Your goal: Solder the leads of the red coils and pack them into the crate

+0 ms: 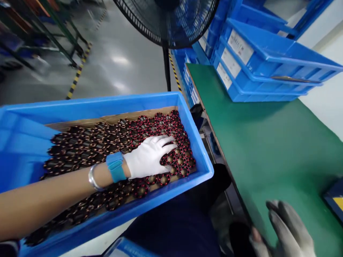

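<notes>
My left hand (pixel 150 156), in a white glove, reaches into a blue plastic bin (pixel 112 102). Its fingers are spread over rows of small round wire-wound coils (pixel 180 161), touching those beneath. The coils near the bin's right end show red wire; those further left (pixel 88 142) look darker and coppery. What lies under my palm is hidden. At the lower right, my right hand (pixel 288 228), gloved with greyed fingertips, hovers at the edge of a green worktable (pixel 257 142). It is somewhat blurred, with fingers apart and nothing seen in them.
Stacked blue trays (pixel 241 67) with paper labels stand at the table's far end. A black floor fan (pixel 167 46) rises beyond the bin. A dark blue box with a yellow label (pixel 338 202) sits at the right edge. Yellow-black tape (pixel 77 73) marks the floor.
</notes>
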Motion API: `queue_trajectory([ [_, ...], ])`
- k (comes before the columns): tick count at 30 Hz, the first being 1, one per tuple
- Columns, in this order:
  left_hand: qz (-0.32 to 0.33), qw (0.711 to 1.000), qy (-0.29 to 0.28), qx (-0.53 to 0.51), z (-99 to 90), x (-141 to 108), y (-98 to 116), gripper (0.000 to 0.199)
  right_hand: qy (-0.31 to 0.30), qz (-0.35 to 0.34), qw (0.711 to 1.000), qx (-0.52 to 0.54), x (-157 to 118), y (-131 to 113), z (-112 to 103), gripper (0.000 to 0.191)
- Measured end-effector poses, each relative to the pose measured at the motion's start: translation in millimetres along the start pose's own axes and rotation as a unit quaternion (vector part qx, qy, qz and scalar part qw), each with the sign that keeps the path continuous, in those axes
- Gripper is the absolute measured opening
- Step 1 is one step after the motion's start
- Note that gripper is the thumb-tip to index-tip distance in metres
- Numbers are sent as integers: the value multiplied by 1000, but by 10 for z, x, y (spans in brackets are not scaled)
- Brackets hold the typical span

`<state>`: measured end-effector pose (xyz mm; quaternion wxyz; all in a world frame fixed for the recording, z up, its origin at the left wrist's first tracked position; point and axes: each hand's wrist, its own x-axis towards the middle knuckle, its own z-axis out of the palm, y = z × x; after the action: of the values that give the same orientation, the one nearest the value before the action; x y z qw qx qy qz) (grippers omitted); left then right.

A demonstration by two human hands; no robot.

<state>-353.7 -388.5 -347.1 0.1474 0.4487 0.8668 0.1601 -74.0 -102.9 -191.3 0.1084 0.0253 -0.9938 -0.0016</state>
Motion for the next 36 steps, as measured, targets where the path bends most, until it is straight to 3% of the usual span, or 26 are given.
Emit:
queue_trajectory([
  [4, 3, 999, 32, -13, 39, 183, -82, 70, -6, 39, 999, -1, 800, 117, 385, 59],
  [8, -18, 998, 51, -25, 112, 298, -96, 48, 6, 122, 992, 26, 1135, 282, 758, 52],
  [11, -15, 997, 57, -43, 160, 364, -73, 35, -15, 158, 987, 27, 1146, 371, 874, 51],
  [18, -67, 985, 128, -93, 245, 509, -5, 29, -40, 143, 988, 36, 1117, 394, 844, 49],
  [23, -20, 994, 92, -63, 304, 509, 17, 28, -35, 142, 988, 41, 1118, 374, 833, 47],
  [28, 2, 997, 44, -61, 208, 562, 37, 33, -43, 135, 989, 43, 1090, 398, 842, 47],
  [36, -5, 998, 63, -23, 186, 706, 148, 25, -47, 141, 989, 26, 1086, 352, 842, 46],
])
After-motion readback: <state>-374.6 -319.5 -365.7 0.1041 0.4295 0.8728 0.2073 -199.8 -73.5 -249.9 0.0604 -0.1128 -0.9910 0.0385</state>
